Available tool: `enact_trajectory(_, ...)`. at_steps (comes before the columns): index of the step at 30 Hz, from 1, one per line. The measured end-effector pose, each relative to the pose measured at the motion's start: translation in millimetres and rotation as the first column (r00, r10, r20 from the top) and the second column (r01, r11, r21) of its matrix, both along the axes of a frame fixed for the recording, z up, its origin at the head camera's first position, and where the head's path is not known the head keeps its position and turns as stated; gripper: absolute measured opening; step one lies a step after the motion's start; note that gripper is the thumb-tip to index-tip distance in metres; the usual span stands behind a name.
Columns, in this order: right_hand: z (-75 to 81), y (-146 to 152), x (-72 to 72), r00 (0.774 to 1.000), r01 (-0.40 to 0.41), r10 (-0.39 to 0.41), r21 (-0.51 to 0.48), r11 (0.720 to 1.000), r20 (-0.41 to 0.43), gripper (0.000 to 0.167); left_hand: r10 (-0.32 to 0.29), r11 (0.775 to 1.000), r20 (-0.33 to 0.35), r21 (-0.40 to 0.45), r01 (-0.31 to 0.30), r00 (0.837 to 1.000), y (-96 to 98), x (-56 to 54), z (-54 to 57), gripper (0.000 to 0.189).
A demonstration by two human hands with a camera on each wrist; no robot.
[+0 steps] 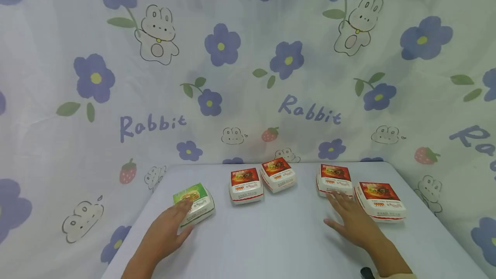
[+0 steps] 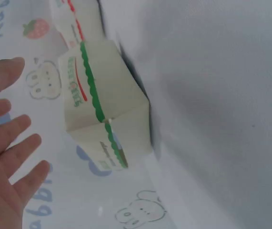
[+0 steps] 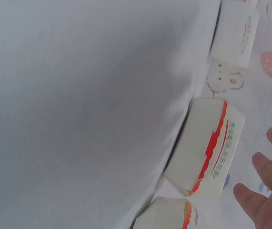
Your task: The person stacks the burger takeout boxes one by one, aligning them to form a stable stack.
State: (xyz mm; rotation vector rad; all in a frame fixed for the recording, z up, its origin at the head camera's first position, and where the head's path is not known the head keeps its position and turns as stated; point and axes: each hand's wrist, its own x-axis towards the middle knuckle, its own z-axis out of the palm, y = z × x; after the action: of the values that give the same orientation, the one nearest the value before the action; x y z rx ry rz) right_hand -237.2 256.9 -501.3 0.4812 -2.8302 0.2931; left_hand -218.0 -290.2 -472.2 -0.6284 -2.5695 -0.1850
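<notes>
a green-topped carton [image 1: 199, 208] sits alone on a white bench [image 1: 267, 240], near the left edge and toward the far left corner, the bare surface around it seemingly leaving room for fingers at its sides. close to the middle of the far edge, a red-topped carton [image 1: 246, 187] stands just beside a second red carton [image 1: 278, 175], which is turned at an angle and set nearer that edge. a third red carton [image 1: 334, 179] rests by the far edge toward the far right corner, with a fourth red carton [image 1: 381, 201] just beside it, nearer the right edge; their closeness likely gives a hand little space between the two. all five lie flat, burger picture up, a placing that probably keeps them steady and easy to tell apart. over the green-topped carton, a person's left hand [image 1: 164, 231] reaches palm down, fingers extended and thumb held out toward the bench's middle, gripping nothing. the right hand [image 1: 352, 218] mirrors it at the near side of the third red carton, fingers outstretched and parted, thumb pointing inward, also holding nothing. both forearms come in from the near side, slanting toward each other. with fingers overlapping cartons in the head view, it is hard to tell whether any fingertip touches.
</notes>
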Motion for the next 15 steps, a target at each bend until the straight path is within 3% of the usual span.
enact_trajectory(7, 1.0, -14, -5.3, 0.997, 0.008, -0.003, -0.069, 0.998, 0.076, 0.082, -0.008, 0.999, -0.029, 0.036, 0.009, 1.0, -10.2, -4.7, -2.0, 0.068)
enact_trajectory(15, 1.9, -29, -11.0, 0.991, -0.001, 0.021, -0.157, 0.988, 0.13, 0.09, 0.064, 0.995, 0.03, 0.074, -0.067, 0.997, -21.1, -11.8, -9.2, 0.066)
